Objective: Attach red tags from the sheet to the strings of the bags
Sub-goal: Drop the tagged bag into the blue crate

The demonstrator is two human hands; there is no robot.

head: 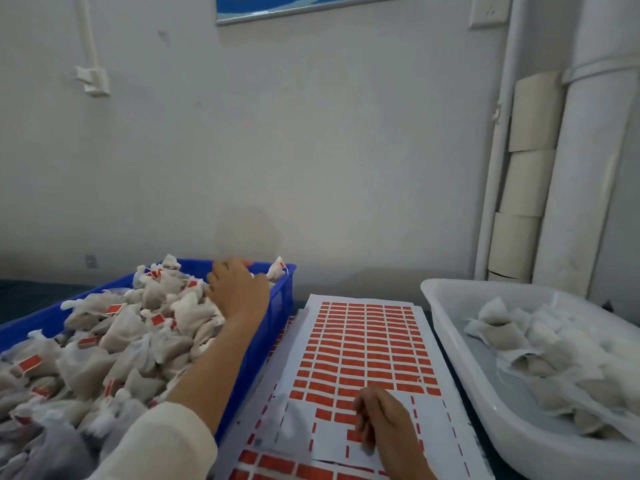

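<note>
A white sheet with rows of red tags lies on the table in front of me. My right hand rests on its near part, fingers curled down, and its tips pinch at one red tag beside a stripped white patch. One white bag lies on the sheet just left of that hand. My left hand reaches into the blue crate at the left. It lies palm down with its fingers stretched over the heap of tagged bags near the far rim.
A white tub at the right holds several bags without tags. More tag sheets lie under the top one. A wall runs close behind the table, and white pipes stand in the right corner.
</note>
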